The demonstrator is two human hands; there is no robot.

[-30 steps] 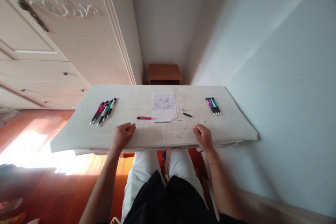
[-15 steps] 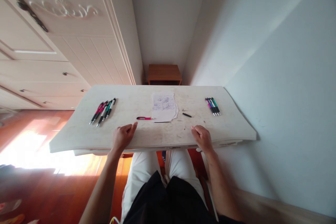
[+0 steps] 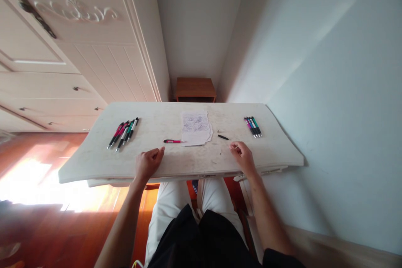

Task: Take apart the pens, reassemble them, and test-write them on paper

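Observation:
My left hand [image 3: 147, 162] rests on the near edge of the white table [image 3: 94, 163], fingers loosely curled with the forefinger out toward a pink pen [image 3: 172, 141]; nothing is in it. On the right, my right hand [image 3: 242, 155] lies on the table with its fingers curled, just below a small black pen part [image 3: 223, 137]. A scribbled sheet of paper [image 3: 195, 127] lies between the hands at the table's middle. Several pens [image 3: 123, 130] lie in a group at the left, and several more pens [image 3: 253, 127] at the right.
A cream wardrobe [image 3: 63, 50] stands at the left and a pale wall [image 3: 329, 92] runs along the right. Behind the table's far edge is a small brown wooden cabinet [image 3: 195, 88]. My legs are under the table, and sunlight falls on the wooden floor [image 3: 37, 184] at the left.
My right hand has moved forward across the table toward the black pen part. My left hand has uncurled slightly, forefinger now pointing toward the pink pen.

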